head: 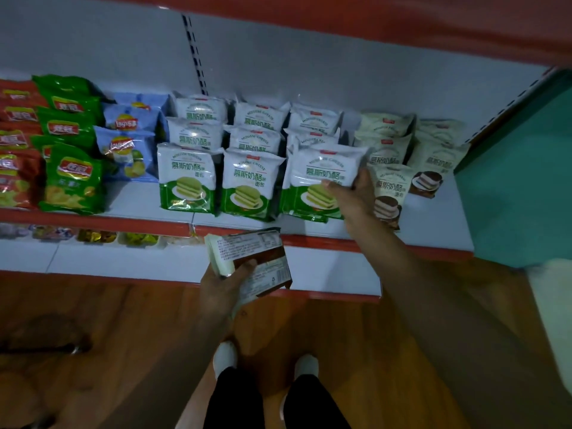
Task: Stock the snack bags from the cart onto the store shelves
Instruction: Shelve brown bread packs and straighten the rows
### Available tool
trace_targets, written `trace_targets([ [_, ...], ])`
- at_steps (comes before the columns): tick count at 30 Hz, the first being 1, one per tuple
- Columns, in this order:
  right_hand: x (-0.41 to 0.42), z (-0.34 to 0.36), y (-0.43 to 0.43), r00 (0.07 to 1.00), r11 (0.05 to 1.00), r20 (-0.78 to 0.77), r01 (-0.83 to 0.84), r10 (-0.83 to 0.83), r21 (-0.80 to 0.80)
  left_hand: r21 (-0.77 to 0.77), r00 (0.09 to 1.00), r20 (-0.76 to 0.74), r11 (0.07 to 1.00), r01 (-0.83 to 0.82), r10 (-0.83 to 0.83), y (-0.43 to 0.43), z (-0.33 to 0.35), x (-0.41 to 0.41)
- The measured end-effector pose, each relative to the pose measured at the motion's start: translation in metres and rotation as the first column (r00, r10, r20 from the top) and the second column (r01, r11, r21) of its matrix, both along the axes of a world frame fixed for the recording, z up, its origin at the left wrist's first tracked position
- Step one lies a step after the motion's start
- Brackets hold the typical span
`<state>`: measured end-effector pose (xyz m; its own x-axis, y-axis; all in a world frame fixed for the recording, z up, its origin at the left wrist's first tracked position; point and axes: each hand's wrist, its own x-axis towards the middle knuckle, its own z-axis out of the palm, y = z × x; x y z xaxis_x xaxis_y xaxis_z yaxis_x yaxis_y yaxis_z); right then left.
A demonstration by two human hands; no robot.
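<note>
Leaning a little at the front of the third green row, the green bread bag [322,171] was at the shelf [433,224] with its picture side facing out, likely so shoppers could read it. The right hand [351,196] pinched its right edge, thumb on the front, probably to line it up with the green bags [247,181] beside it. Just to its right stood the brown bags [390,187]. The left hand [223,286] gripped a spare brown bag [260,258] low by the shelf edge, back side up, likely waiting its turn. The cart was out of sight.
</note>
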<state>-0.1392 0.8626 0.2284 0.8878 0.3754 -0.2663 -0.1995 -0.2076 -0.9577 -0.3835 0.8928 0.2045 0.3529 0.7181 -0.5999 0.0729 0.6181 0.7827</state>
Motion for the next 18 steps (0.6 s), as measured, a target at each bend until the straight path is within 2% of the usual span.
trace_targets([
  [7,0.005,-0.066,0.018,0.994,0.995,-0.050,-0.102,0.100,-0.025,-0.043,0.999,0.036,0.999,-0.007,0.009,0.000,-0.027,0.016],
  [11,0.004,-0.077,0.013,0.992,0.992,-0.034,-0.126,0.126,-0.003,-0.108,0.996,0.090,0.994,-0.010,0.020,0.001,-0.032,0.034],
  [18,-0.009,-0.101,0.000,0.991,0.992,0.026,-0.130,0.130,-0.001,-0.112,1.000,0.005,0.993,0.030,-0.029,-0.002,-0.042,0.034],
])
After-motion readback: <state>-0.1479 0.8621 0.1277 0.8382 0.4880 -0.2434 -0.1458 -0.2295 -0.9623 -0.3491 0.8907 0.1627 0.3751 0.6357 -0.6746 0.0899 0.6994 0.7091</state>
